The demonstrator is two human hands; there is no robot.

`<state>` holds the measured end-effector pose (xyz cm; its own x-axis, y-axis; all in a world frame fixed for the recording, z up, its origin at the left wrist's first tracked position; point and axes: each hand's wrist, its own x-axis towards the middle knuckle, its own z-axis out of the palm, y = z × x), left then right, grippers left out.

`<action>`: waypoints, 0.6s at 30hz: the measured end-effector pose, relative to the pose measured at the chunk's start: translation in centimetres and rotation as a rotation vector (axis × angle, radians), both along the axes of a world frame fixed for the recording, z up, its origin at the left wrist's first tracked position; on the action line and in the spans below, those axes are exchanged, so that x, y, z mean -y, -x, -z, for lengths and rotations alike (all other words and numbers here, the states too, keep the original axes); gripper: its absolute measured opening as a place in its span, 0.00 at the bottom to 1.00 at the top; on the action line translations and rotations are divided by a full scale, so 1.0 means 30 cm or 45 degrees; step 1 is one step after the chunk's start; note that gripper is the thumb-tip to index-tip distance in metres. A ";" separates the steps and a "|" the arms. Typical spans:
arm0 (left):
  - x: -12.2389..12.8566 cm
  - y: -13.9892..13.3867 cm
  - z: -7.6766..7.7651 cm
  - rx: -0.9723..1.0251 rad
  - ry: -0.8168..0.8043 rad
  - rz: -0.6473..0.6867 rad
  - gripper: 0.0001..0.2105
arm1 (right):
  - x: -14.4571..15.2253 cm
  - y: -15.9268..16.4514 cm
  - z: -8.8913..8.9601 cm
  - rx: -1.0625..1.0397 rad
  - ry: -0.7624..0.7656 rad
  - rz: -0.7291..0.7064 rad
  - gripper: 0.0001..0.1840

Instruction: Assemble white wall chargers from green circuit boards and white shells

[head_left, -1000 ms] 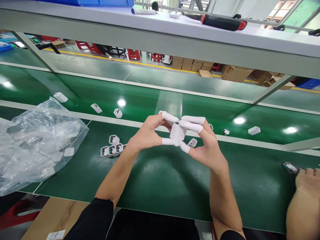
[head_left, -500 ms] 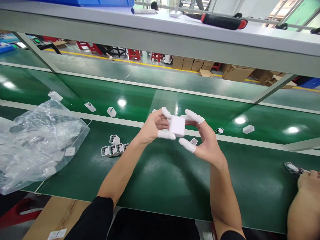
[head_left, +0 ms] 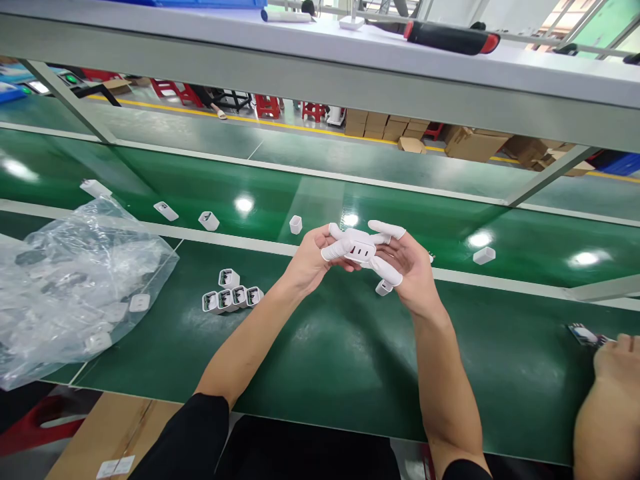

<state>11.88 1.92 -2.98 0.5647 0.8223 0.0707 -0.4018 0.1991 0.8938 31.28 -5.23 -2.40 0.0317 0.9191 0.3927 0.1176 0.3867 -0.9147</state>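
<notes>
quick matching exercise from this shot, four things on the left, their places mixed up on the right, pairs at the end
Things
1. white piece with dark slots
2. clear plastic bag
3. black-and-red handle
4. another person's hand

Places
A. on the raised shelf
B. picture's right edge
C. between left hand and right hand
D. picture's left edge

Pairs: 1-C, 2-D, 3-A, 4-B

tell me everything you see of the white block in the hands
The white block looks like smooth plastic with rounded corners. Small dark slots line the face toward the camera. It is held above the green bench, between the white-covered fingers of the left hand and right hand. Its far side is hidden.
</notes>
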 end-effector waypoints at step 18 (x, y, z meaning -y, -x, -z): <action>-0.231 -0.069 0.272 -0.808 -0.454 -0.631 0.16 | -0.021 -0.134 0.031 0.468 -0.145 0.188 0.43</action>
